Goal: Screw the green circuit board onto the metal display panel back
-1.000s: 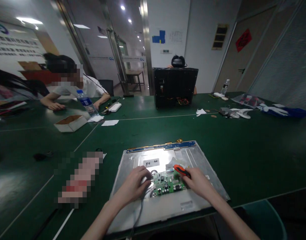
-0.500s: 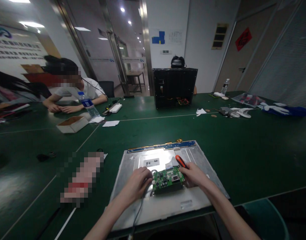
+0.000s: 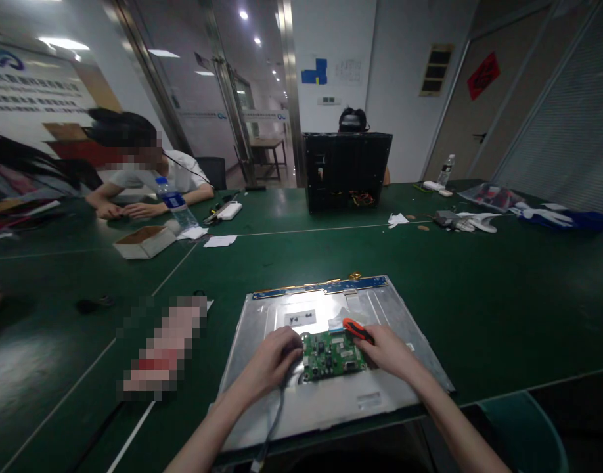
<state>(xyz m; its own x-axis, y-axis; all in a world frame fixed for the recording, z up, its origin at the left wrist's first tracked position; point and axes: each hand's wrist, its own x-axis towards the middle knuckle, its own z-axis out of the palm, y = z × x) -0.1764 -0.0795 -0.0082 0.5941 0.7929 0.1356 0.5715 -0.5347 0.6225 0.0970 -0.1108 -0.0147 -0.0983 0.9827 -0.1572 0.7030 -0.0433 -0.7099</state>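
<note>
A green circuit board (image 3: pixel 334 357) lies over the middle of a silver display panel (image 3: pixel 321 410) with a blue strip along its far edge. My left hand (image 3: pixel 276 355) is at the board's left edge, fingers curled together; what they pinch is hidden. A grey cable (image 3: pixel 278 417) runs from under that hand to the panel's near edge. My right hand (image 3: pixel 383 348) is closed around an orange and black tool (image 3: pixel 358 330) beside the board's right edge. Small dark pieces rest on a pale label (image 3: pixel 300 318) behind the board.
A black metal case (image 3: pixel 348 172) stands across the green table (image 3: pixel 503 295). An open box (image 3: pixel 146 243) and a bottle (image 3: pixel 177 205) are at the back left, near a seated person. Gloves (image 3: pixel 476 222) lie at the back right. A blurred pinkish item (image 3: pixel 168 348) is left of the panel.
The board has come down flatter against the panel, its near edge lower. The orange tool has tilted closer to level in my right hand. My left hand has hardly moved.
</note>
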